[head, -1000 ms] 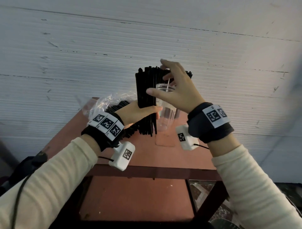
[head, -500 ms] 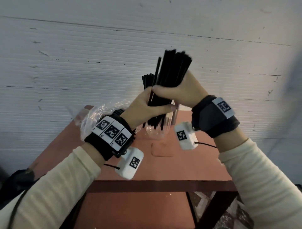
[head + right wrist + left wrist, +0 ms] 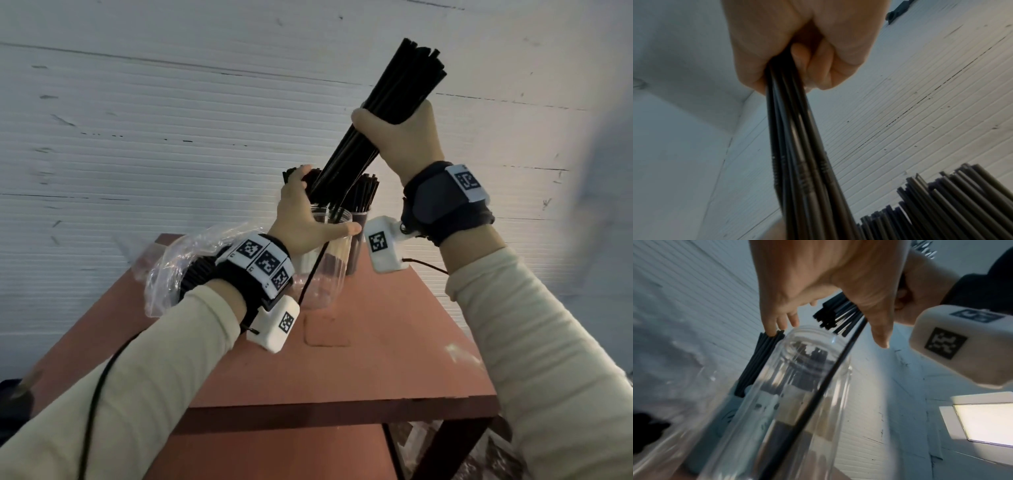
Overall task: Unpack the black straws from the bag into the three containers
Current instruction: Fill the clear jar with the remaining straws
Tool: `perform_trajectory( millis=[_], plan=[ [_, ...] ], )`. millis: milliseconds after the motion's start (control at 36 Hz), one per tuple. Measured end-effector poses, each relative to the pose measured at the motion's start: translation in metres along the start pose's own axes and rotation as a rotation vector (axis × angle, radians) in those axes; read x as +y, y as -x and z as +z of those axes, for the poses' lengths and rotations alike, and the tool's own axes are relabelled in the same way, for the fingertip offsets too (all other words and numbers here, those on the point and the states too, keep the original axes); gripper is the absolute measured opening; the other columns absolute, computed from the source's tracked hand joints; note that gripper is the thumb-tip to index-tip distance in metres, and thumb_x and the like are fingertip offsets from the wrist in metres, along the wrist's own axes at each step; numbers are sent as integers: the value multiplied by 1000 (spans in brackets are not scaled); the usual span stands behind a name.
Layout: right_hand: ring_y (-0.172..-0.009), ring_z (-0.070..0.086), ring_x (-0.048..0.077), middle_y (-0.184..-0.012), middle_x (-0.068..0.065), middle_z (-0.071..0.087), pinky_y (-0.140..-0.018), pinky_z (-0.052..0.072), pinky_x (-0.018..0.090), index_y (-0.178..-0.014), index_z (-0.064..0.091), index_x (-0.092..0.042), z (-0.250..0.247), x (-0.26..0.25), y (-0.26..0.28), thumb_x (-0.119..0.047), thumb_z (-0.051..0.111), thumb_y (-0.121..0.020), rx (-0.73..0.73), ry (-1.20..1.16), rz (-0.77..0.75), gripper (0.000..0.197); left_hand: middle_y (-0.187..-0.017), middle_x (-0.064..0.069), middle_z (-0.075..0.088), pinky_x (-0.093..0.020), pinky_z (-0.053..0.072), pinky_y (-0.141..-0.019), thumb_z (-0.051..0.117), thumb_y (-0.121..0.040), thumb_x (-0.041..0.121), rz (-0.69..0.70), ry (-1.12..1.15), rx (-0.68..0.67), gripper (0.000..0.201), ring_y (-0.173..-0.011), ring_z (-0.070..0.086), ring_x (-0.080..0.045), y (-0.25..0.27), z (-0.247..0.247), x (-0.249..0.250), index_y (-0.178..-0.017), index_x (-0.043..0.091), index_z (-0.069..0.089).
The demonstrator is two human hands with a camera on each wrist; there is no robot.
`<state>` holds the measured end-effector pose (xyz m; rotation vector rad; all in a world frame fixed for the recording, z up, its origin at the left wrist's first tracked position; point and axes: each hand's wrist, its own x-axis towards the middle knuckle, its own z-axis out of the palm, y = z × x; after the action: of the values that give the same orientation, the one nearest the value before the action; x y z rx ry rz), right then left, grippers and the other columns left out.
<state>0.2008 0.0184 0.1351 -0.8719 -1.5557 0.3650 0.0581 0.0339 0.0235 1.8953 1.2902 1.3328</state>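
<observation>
The right hand (image 3: 402,144) grips a bundle of thin black plastic straws (image 3: 383,116) above the clear plastic cup (image 3: 325,260), steadied by the open left hand (image 3: 305,222). Two containers behind are filled; more straws remain in the crinkled clear bag (image 3: 178,270).

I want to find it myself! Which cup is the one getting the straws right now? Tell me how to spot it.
Look at the red-brown table against the white wall. Near its far edge, in front of two cups already stuffed with straws, stands a tall clear cup, its rim touched by the left hand. It is nearly empty, with one black straw leaning inside.
</observation>
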Motion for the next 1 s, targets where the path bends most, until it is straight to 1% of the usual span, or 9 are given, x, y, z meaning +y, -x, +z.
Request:
perform_trajectory(
  millis=[83, 194, 306, 472, 555, 667, 722, 917, 1000],
  plan=[
    [-61, 49, 12, -70, 9, 48, -56, 43, 24, -74, 57, -6, -2, 5, -4, -13, 65, -77, 34, 8, 3, 11, -152, -6, 24, -39, 29, -115, 89, -55, 50, -135, 24, -103, 132, -141, 27, -18, -1, 1, -13, -151, 29, 0],
    [-58, 45, 12, -66, 8, 45, -53, 40, 23, -71, 52, -8, -1, 13, -7, -13, 65, -76, 47, 21, 7, 15, -144, 4, 41, -26, 32, -105, 87, -65, 43, -193, 27, -184, 124, -130, 40, -10, -2, 1, -23, -154, 25, 3],
    [-54, 44, 11, -61, 1, 44, -50, 40, 22, -67, 47, -9, 4, 27, -6, -15, 65, -76, -29, 57, 41, 21, -139, 8, 41, -21, 28, -98, 84, -71, 38, -173, 6, -180, 112, -125, 40, -6, -3, 2, -28, -153, 22, 10],
    [-42, 42, 4, -53, -7, 43, -45, 36, 20, -58, 41, -18, 18, 48, -6, -19, 69, -77, -203, 187, 147, 34, -111, 22, 48, -10, 32, -84, 83, -73, 34, -106, -13, -132, 99, -105, 50, 2, -1, 3, -38, -148, 20, 21],
    [-34, 42, 3, -49, -6, 47, -41, 36, 19, -61, 49, -18, 25, 57, -4, -29, 73, -79, -327, 292, 259, 32, -107, 26, 51, -1, 33, -76, 85, -71, 33, -78, -3, -124, 96, -96, 51, 15, -1, 3, -44, -145, 21, 26],
    [-33, 47, 10, -46, -1, 54, -48, 42, 23, -69, 60, -15, 29, 64, 4, -43, 76, -78, -516, 390, 352, 34, -120, 16, 57, -24, 45, -100, 87, -64, 42, -60, 20, -125, 102, -108, 56, 5, -2, 5, -51, -144, 22, 26],
    [-37, 52, 10, -48, -2, 58, -52, 46, 25, -80, 66, -11, 29, 65, 9, -45, 78, -76, -563, 390, 366, 36, -126, 11, 57, -34, 45, -104, 87, -58, 51, -45, 39, -123, 106, -114, 57, -3, -1, 7, -54, -142, 23, 28],
    [-73, 66, 17, -81, 2, 69, -76, 56, 33, -99, 68, -3, 16, 68, 15, -53, 82, -65, -532, 290, 390, 62, -123, 7, 63, -40, 47, -103, 85, -55, 61, -21, 76, -129, 108, -115, 61, -7, -4, 10, -56, -140, 21, 32],
    [-84, 65, 12, -99, -2, 65, -76, 56, 27, -120, 58, -13, 8, 63, 21, -52, 76, -74, -475, 324, 341, 63, -126, 8, 60, -41, 46, -104, 84, -54, 60, -27, 62, -126, 109, -116, 59, -6, -3, 9, -57, -140, 22, 30]
  ],
)
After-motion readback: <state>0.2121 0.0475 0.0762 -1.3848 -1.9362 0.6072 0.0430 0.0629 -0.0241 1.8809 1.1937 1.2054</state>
